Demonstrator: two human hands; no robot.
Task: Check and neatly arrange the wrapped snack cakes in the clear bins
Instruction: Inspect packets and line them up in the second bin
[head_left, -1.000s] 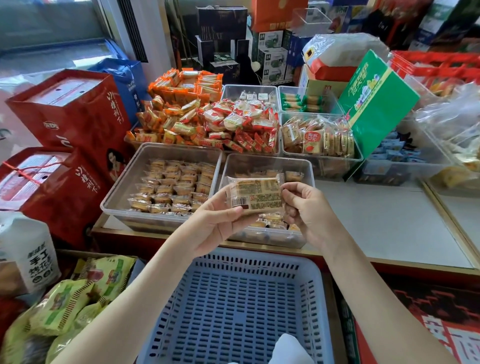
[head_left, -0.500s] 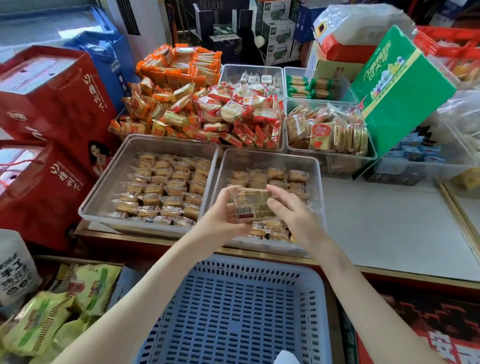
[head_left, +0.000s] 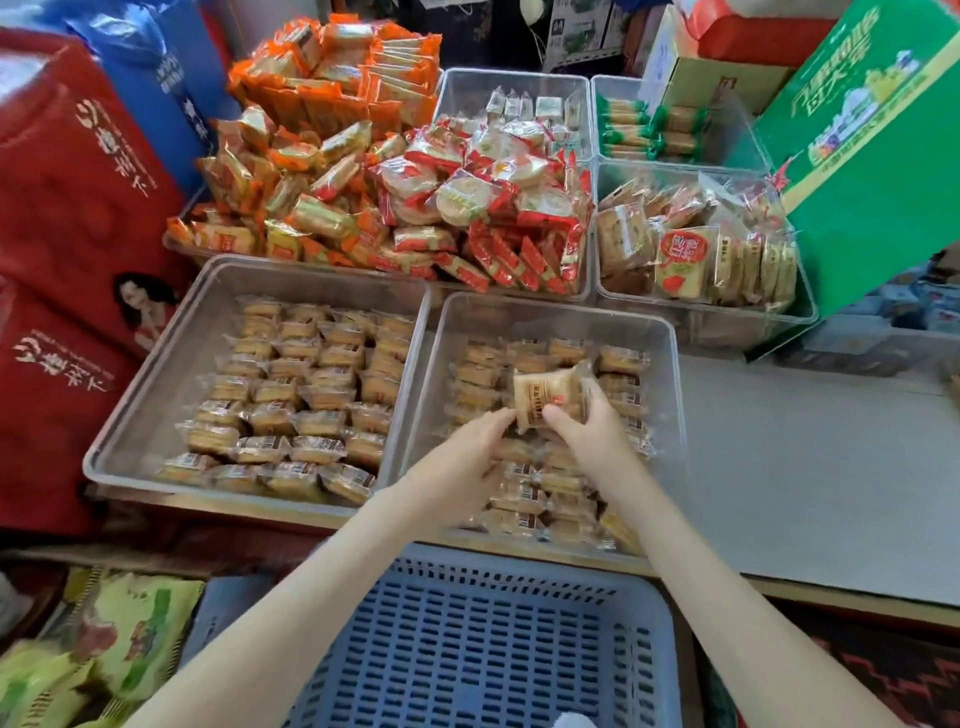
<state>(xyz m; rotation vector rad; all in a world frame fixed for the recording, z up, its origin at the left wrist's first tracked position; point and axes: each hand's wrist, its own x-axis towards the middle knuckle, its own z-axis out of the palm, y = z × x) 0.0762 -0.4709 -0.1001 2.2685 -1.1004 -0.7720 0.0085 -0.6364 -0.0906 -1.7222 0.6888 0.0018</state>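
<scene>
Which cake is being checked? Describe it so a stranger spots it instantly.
Find the blue basket; the clear bin just beyond it holds rows of cakes. There the left hand and right hand hold one wrapped cake, the only one raised and tilted.

Blue slotted basket (head_left: 483, 649) at bottom; red gift boxes (head_left: 67, 208) left (white lettering); green carton (head_left: 872, 156) tilted, upper right; green snack bags (head_left: 130, 634) lower left.

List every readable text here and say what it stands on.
None reads clearly.
On the red gift box: white Chinese characters, too stylised.
On the green carton: large characters, blurred.
On the held snack cake: dark printed band, too small.
On the packet with red round label: blurred.
</scene>
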